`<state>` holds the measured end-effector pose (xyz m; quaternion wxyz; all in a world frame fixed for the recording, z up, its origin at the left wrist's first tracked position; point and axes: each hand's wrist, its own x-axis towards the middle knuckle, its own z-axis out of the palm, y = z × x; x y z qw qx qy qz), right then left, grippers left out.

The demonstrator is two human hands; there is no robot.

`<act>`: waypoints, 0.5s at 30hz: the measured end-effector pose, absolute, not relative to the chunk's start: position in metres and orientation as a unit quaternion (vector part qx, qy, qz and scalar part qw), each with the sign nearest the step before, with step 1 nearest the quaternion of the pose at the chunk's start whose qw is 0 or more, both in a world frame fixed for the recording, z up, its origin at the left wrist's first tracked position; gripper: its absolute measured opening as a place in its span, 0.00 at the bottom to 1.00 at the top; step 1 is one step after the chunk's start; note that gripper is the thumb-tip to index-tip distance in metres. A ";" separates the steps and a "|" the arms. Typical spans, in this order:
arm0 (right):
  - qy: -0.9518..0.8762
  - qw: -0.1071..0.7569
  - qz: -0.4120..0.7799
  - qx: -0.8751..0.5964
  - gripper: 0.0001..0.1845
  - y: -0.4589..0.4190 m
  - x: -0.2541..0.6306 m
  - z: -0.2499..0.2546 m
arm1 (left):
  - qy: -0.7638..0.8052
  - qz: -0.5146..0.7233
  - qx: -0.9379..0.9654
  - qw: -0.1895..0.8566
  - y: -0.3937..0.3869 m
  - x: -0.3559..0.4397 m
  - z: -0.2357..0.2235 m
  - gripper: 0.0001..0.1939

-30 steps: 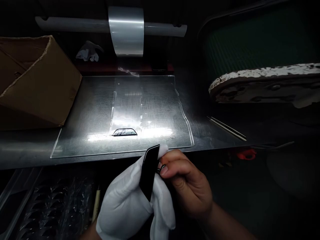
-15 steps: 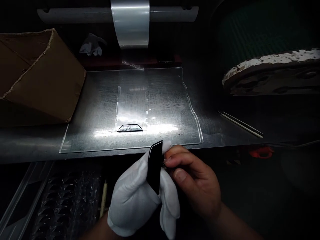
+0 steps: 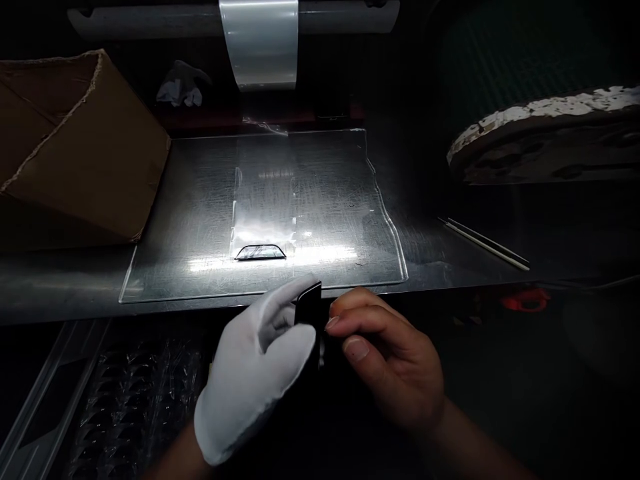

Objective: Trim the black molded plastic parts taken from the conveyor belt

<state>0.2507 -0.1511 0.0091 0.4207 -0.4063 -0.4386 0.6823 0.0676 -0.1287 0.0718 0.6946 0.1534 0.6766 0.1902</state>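
My left hand (image 3: 257,370), in a white cloth glove, grips a thin glossy black panel (image 3: 309,305) between its thumb and fingers. The panel stands upright, and the thumb covers part of it. Just to the right, my bare right hand (image 3: 390,353) has its fingers curled toward the thumb, near the panel's edge. Anything in those fingertips is lost in the dark. Beyond both hands, a similar trapezoid-shaped panel with a dark rim (image 3: 261,252) lies flat on a clear sheet (image 3: 330,193), its face reflecting the light.
A cardboard box (image 3: 117,160) stands at the left. A film strip (image 3: 263,47) hangs from a tube (image 3: 345,19) at the back. Thin sticks (image 3: 485,243) lie at right, below a large round object (image 3: 545,143). Lower left is a plastic tray of dark pieces (image 3: 130,407).
My left hand has turned, so its thumb now lies across the front of the panel and less of the black face shows. My right hand has stayed nearly in place.
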 end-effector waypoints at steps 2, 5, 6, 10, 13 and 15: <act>-0.445 0.419 0.681 -0.403 0.14 -0.151 0.250 0.009 | 0.739 0.182 0.188 0.621 -0.125 0.067 0.072 0.18; -0.433 0.420 0.686 -0.408 0.13 -0.153 0.248 0.009 | 0.769 0.217 0.226 0.558 -0.122 0.067 0.070 0.13; -0.426 0.421 0.689 -0.409 0.13 -0.153 0.248 0.009 | 0.771 0.230 0.231 0.547 -0.122 0.066 0.069 0.13; -0.407 0.422 0.698 -0.411 0.12 -0.155 0.248 0.007 | 0.779 0.247 0.230 0.528 -0.126 0.063 0.066 0.12; -0.397 0.424 0.701 -0.413 0.12 -0.156 0.248 0.005 | 0.761 0.254 0.205 0.561 -0.131 0.062 0.064 0.13; -0.393 0.424 0.703 -0.414 0.12 -0.156 0.248 0.004 | 0.750 0.257 0.175 0.584 -0.134 0.062 0.064 0.13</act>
